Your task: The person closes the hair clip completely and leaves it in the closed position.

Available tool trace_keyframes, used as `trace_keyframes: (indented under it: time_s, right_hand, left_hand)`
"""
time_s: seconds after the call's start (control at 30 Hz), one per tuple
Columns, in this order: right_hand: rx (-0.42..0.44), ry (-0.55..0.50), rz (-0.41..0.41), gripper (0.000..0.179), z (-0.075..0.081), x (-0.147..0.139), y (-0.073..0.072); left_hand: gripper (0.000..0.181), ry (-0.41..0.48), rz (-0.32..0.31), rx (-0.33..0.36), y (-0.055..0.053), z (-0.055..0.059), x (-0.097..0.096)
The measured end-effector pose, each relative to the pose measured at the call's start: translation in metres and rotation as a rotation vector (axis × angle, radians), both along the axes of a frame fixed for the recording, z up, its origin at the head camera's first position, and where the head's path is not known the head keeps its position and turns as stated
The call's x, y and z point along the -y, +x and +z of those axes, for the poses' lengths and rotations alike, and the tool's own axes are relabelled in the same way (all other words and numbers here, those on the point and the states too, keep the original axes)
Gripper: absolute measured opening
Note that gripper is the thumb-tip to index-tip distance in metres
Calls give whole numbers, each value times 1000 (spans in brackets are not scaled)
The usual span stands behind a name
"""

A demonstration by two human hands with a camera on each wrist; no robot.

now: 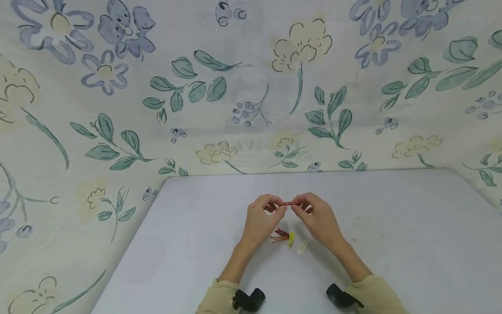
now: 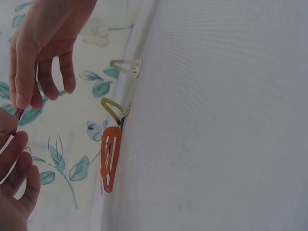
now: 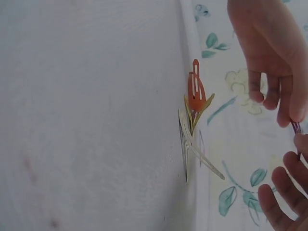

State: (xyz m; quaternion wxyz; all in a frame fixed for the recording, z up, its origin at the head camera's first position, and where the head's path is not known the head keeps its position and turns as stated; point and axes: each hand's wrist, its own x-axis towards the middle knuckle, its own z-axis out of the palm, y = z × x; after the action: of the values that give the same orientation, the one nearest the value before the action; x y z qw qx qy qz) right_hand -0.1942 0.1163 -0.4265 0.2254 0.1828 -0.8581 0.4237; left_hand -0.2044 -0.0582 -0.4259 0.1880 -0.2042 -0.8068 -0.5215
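Head view: left hand point(image 1: 259, 221) and right hand point(image 1: 322, 220) pinch opposite ends of the dark-red clip point(image 1: 288, 203), above the yellow clip point(image 1: 291, 239); expect light, springy handling. Grip its ends only; the middle probably flexes.

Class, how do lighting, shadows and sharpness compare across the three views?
Head: brightest, soft shadows on the white tabletop between the forearms; left wrist: dimmer, faint ripple lines on the tabletop, orange clip fairly crisp; right wrist: also dim, dark tabletop spots blurred.

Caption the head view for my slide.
Left hand and right hand pinch a red clip; orange, yellow and white clips lie on the white table, nearer the camera.
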Motion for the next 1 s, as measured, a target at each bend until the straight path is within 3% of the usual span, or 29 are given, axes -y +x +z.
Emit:
trace_keyframes:
  time_s: [0.27, 0.5, 0.77, 1.0]
  right_hand:
    - [5, 56, 7, 19, -2, -4, 0]
    - [20, 109, 7, 22, -1, -7, -1]
    - [83, 186, -13, 20, 0, -10, -2]
    - [122, 254, 21, 16, -2, -14, -7]
  left_hand:
    - [19, -81, -11, -15, 0, -1, -1]
    - [16, -156, 3, -47, -3, -3, -1]
    - [11, -256, 2, 3, -4, -3, -3]
    - [10, -407, -22, 33, -6, 2, -2]
